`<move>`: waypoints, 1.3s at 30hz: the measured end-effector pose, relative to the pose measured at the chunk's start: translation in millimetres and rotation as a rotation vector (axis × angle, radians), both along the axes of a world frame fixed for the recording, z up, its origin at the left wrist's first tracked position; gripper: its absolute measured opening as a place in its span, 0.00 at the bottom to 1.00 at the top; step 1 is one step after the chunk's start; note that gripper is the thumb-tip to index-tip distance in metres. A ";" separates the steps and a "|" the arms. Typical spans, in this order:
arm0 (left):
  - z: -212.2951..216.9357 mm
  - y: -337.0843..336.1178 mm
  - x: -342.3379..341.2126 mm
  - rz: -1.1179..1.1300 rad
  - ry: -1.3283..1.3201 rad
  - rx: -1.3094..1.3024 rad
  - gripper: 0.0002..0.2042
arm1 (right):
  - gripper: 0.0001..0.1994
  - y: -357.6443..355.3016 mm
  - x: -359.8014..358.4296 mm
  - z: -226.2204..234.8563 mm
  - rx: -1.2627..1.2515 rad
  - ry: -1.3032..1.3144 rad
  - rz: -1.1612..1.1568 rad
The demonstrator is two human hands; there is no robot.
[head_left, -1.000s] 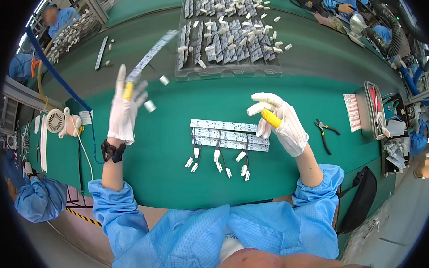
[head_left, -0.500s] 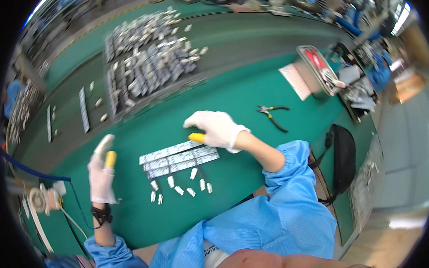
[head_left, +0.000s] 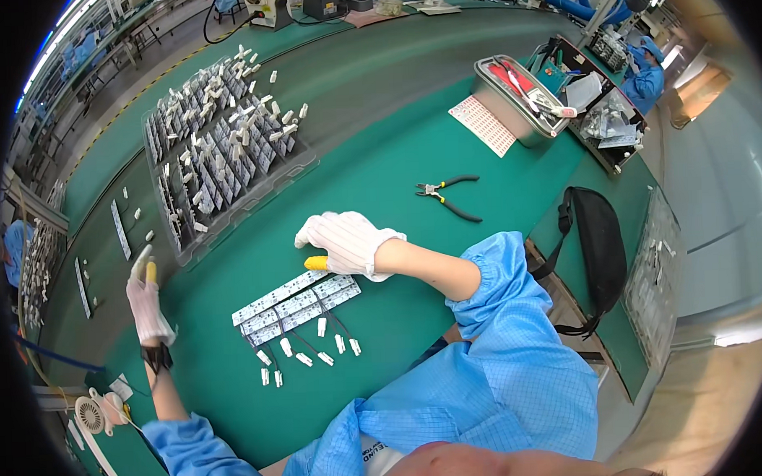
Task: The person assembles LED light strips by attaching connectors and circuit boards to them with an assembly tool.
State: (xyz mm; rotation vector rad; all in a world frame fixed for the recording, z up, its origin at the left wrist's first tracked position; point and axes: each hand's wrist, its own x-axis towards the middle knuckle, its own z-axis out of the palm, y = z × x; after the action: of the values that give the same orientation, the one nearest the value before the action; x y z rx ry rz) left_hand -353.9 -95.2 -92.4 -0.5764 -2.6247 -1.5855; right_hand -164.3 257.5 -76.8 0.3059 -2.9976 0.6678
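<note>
My left hand (head_left: 150, 305), in a white glove with a yellow cot on the thumb, reaches forward at the left with its fingers stretched out. Its fingertips are near a narrow circuit board strip (head_left: 120, 230) on the dark belt and hold nothing visible. My right hand (head_left: 348, 243), gloved the same way, is over the far right end of several circuit board strips (head_left: 295, 308) laid side by side on the green mat. Its thumb is apart from the fingers, beside the top strip; whether it touches is unclear. Dark wires with white connectors (head_left: 304, 358) trail toward me.
A clear tray (head_left: 286, 176) packed with wired boards stands on the belt (head_left: 375, 70). Cutting pliers (head_left: 451, 198) and a label sheet (head_left: 482, 125) lie to the right, by a metal box (head_left: 519, 107) of tools. A black pouch (head_left: 596, 256) is at the right; a small fan (head_left: 91, 413) stands lower left.
The whole view has shifted and become sharper. My left hand has moved closer to the strip on the belt. My right hand stays by the far end of the laid-out strips.
</note>
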 end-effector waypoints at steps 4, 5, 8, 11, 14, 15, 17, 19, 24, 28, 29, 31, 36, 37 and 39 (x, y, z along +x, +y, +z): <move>44.1 46.9 101.2 -0.178 -0.097 0.090 0.18 | 0.09 4.8 4.0 5.1 0.370 -0.136 0.090; 45.7 55.9 120.9 -0.246 -0.106 0.126 0.19 | 0.09 6.6 5.6 5.5 0.369 -0.144 0.089; 49.9 70.1 163.7 -0.268 -0.128 0.231 0.21 | 0.10 7.1 7.4 3.5 0.255 0.037 0.116; 38.3 68.1 176.4 -0.134 -0.051 0.237 0.31 | 0.12 2.3 -5.2 15.4 -0.237 -0.149 0.112; 31.4 62.7 171.1 -0.021 -0.041 0.357 0.36 | 0.15 -5.5 5.3 38.4 -1.317 -0.434 0.026; 28.9 60.3 169.7 -0.079 -0.096 0.446 0.39 | 0.16 -5.9 8.5 40.5 -1.340 -0.384 0.013; 31.2 53.1 170.9 -0.172 -0.229 0.490 0.46 | 0.18 -2.1 12.9 27.6 -1.477 -0.256 0.083; 33.8 35.8 173.0 -0.328 -0.329 0.421 0.46 | 0.22 -9.4 16.0 29.3 -1.485 -0.207 -0.110; 30.9 42.5 183.5 -0.148 -0.158 0.456 0.39 | 0.25 -9.8 11.1 24.1 -1.420 -0.134 0.008; 26.7 35.2 177.6 -0.069 -0.022 0.273 0.28 | 0.18 -8.4 10.0 29.3 -1.139 -0.154 -0.067; 29.4 36.0 176.6 -0.086 0.082 0.173 0.26 | 0.16 -8.5 9.9 30.4 -1.065 -0.178 -0.043; 31.1 37.4 177.7 -0.044 0.009 0.218 0.28 | 0.21 -13.6 9.6 30.5 -1.065 -0.165 -0.063; 28.5 30.7 171.0 -0.105 0.218 0.104 0.26 | 0.32 -12.8 12.5 38.3 -1.048 -0.144 -0.037; 28.3 31.1 170.4 -0.137 0.324 0.051 0.26 | 0.31 -13.3 13.2 39.0 -1.049 -0.093 -0.033; 31.1 31.4 172.1 -0.142 0.302 0.076 0.25 | 0.29 -13.8 13.7 39.3 -1.028 -0.112 -0.094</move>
State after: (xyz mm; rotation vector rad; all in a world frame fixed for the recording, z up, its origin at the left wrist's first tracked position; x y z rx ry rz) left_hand -181.8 -63.7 -61.3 -0.9345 -2.3389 -1.4873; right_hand -150.6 243.6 -37.5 0.0537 -2.2888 2.0617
